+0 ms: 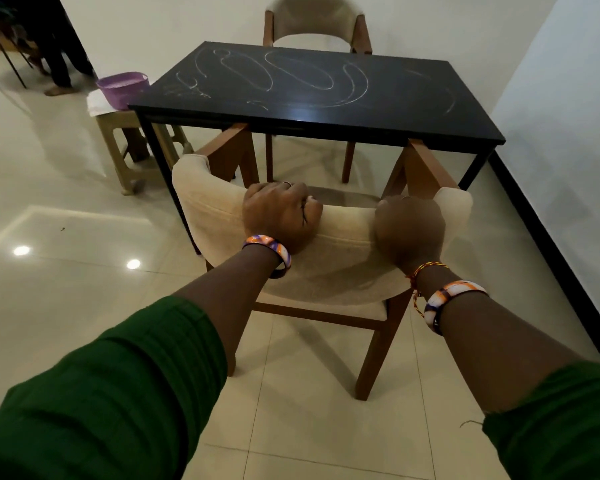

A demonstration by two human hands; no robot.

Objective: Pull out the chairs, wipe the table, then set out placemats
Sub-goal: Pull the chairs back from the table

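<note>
A wooden chair with a curved beige backrest (208, 202) stands at the near side of the black table (326, 109). Its front arms reach just under the table edge. My left hand (278, 213) grips the top of the backrest left of centre. My right hand (409, 230) grips the same backrest right of centre. White chalk-like scribbles cover the tabletop. A second beige chair (316, 22) sits at the far side, tucked against the table.
A purple basket (122, 86) on a white cloth rests on a wooden stool (118, 147) left of the table. A wall with a black skirting (548, 237) runs close on the right. Someone's legs (59, 64) stand at the back left. Tiled floor spreads to the left.
</note>
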